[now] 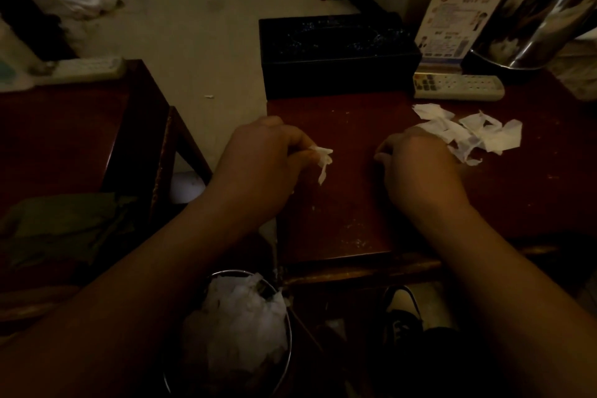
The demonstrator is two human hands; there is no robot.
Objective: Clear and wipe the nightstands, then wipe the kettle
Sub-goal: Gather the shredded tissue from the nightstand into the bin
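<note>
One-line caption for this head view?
Left hand pinches a white tissue scrap over the dark red wooden nightstand; right hand nears torn tissue.

Dark nightstand (355,203), torn tissue scraps (475,136), steel kettle (542,6) rear-right

A dark reddish-brown nightstand (355,203) is strewn with white torn tissue scraps (471,136). At the far side, a black tissue box (336,55), a white remote (458,87), a blue-and-white printed card (455,10) and a shiny silver kettle (542,10) are seen.
</note>
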